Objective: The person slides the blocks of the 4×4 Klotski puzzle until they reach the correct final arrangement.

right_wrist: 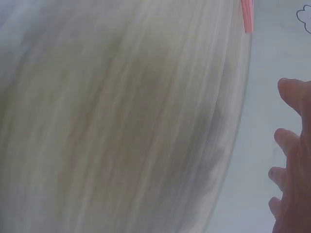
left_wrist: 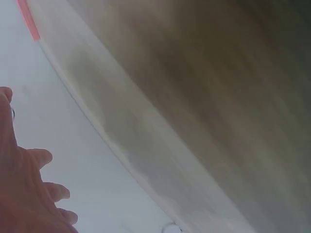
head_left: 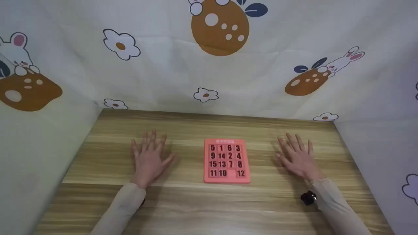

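A pink sliding number puzzle (head_left: pixel 227 179) lies flat on the wooden table between the two hands. Its black-numbered tiles read 5 1 6 3 on top, then 9 14 2 4, then 15 13 7 8; the bottom row has 11, 10, a gap and 12. To the left of it, my left hand (head_left: pixel 149 162) is spread palm down with nothing in it. My right hand (head_left: pixel 299 162) is spread likewise on the other side, its thumb toward the puzzle. Both wrist views show extended fingers and an edge of the pink puzzle (left_wrist: pixel 29 19) (right_wrist: pixel 248 17).
The wooden table (head_left: pixel 183 209) is enclosed at the back and both sides by pale cloth (head_left: pixel 156 78) printed with rabbits, orange fruit and flowers. A small black device (head_left: pixel 308 197) sits at the right wrist.
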The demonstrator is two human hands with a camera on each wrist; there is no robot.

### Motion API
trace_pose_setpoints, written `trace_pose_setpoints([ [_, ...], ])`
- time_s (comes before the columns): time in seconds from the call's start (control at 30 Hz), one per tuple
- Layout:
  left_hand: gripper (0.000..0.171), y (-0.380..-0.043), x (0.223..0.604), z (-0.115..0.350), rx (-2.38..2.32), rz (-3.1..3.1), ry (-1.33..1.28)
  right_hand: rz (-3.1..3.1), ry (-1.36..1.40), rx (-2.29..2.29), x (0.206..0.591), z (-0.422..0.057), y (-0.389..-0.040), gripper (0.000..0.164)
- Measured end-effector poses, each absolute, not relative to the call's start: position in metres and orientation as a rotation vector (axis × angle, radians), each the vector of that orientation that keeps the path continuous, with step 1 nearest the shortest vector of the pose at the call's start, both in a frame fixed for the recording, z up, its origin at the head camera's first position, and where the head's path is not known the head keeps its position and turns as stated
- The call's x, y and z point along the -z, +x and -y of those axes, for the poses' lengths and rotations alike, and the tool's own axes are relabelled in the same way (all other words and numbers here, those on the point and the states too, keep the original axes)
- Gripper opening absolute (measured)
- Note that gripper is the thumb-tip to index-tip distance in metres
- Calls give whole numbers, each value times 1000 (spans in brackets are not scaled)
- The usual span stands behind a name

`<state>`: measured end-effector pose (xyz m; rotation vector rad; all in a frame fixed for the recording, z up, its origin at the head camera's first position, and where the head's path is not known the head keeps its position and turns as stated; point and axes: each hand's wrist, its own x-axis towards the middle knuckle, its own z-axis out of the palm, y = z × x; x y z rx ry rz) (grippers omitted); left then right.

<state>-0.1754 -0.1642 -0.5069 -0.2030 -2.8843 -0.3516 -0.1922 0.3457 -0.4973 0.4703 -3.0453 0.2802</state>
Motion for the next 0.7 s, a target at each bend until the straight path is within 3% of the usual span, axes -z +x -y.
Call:
trace_pose_setpoints([
  [0.37, 82, -173, 502, 107, 318, 3057, -478, 2956, 746, -319, 499, -308, -193, 62],
  [0.7, 106, -178, 501, 77, 605, 3283, -820, 2939, 1196, -500, 502, -248, -170, 51],
])
